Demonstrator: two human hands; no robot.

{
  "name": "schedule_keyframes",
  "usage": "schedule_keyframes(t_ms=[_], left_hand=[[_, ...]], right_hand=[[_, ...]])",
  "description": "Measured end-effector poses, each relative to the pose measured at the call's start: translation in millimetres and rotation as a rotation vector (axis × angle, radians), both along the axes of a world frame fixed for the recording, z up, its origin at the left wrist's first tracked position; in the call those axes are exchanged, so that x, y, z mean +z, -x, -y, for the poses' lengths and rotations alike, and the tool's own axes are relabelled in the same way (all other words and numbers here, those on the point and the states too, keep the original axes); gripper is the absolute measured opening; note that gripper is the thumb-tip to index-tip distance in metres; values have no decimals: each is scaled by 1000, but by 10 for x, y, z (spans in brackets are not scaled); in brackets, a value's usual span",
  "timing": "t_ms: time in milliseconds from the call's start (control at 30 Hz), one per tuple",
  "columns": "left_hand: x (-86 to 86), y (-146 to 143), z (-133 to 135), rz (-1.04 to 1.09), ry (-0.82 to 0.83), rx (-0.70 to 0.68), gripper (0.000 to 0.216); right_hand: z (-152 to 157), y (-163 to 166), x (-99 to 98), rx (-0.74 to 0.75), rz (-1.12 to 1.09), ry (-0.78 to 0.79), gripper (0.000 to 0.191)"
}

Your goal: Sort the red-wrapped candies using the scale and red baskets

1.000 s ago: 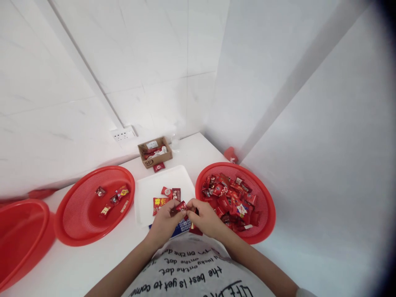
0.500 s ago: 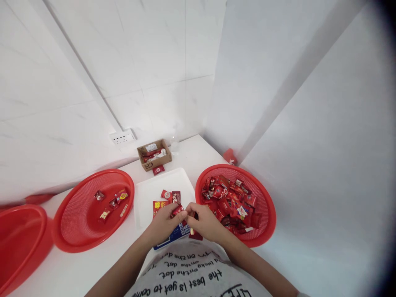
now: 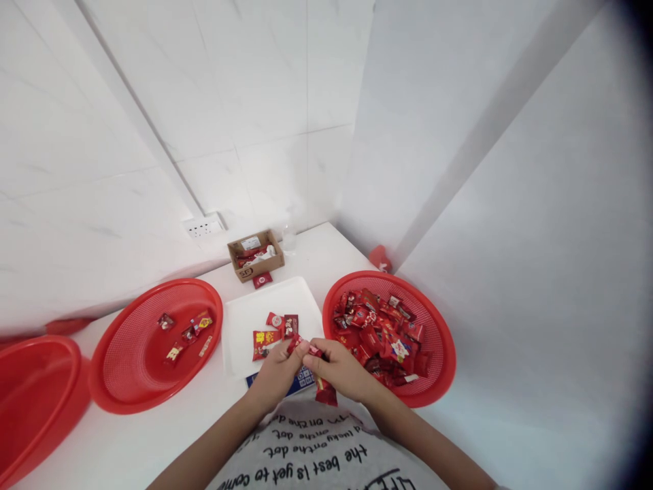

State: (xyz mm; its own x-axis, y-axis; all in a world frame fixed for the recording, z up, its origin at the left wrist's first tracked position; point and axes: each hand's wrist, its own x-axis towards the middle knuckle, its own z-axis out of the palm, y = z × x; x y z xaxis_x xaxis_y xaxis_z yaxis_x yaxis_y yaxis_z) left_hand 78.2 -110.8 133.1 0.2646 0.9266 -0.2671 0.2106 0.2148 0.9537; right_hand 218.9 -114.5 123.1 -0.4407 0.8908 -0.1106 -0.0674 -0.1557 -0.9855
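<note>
My left hand point(image 3: 278, 371) and my right hand point(image 3: 341, 369) meet over the front of a weighing scale with a white tray point(image 3: 239, 320) and a blue keypad panel point(image 3: 300, 382). Pinched between the fingertips of both is a small red snack packet point(image 3: 296, 344), partly covered by the thumbs. A second red packet point(image 3: 326, 393) hangs below my right fingers, its upper end hidden in that hand. On the tray, just beyond my left hand, lie a red and yellow packet point(image 3: 264, 344), a dark red packet point(image 3: 291, 324) and a small red one point(image 3: 275, 320).
To the right stands a red basket point(image 3: 445, 340) piled with red packets point(image 3: 377, 333). Another red basket point(image 3: 115, 354) at left holds several packets; a third basket point(image 3: 35, 408) is farther left. A cardboard box point(image 3: 265, 264) and a clear bottle point(image 3: 288, 238) stand behind the scale.
Both hands have shifted slightly nearer my body, uncovering more of the red and yellow packet. The packet below my right hand now shows more of its length.
</note>
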Motion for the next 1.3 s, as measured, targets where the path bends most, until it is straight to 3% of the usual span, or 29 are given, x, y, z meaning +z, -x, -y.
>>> schedule_keyframes(t_ms=[200,400,533,700,867,1000,1300], left_hand=[[19,63,-23,-19,-30,-36,39],[16,67,-38,87,-2,1,28],[55,40,-4,103,106,-54,29],[67,38,-7,30,101,-227,37],[28,54,-38,33,15,-115,40],[42,46,-48,52,-28,-25,41],[51,29,-10,-5,-154,-35,30]], right_hand=[[-17,-80,45,48,75,-14,27],[-4,-6,-93,-168,-38,142,37],[-16,-29,-133,-256,-12,127,42],[-11,-89,-121,-105,131,48,45],[23,-79,-81,-106,55,74,48],[33,-69,-24,-17,48,54,47],[3,-38,-47,-48,128,-30,43]])
